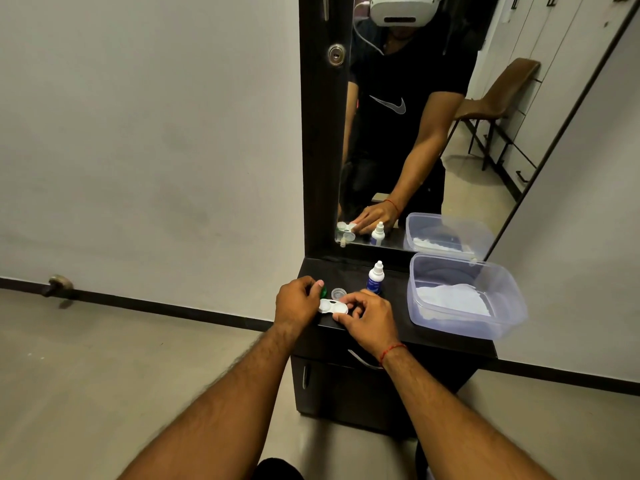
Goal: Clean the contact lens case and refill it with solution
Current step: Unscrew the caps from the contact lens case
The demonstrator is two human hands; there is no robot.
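Head view: white lens case flat on dark cabinet top, between both hands. Right hand pinches its right end. Left hand closed around green cap, just left of case. Solution bottle upright behind.

Not much to read here tbh. The only clear mark is a grey swoosh logo on the chest of the black t-shirt in the mirror, up around 12 o'clock in the view. The little solution bottle has a blue label, but the print on it is too small to read.
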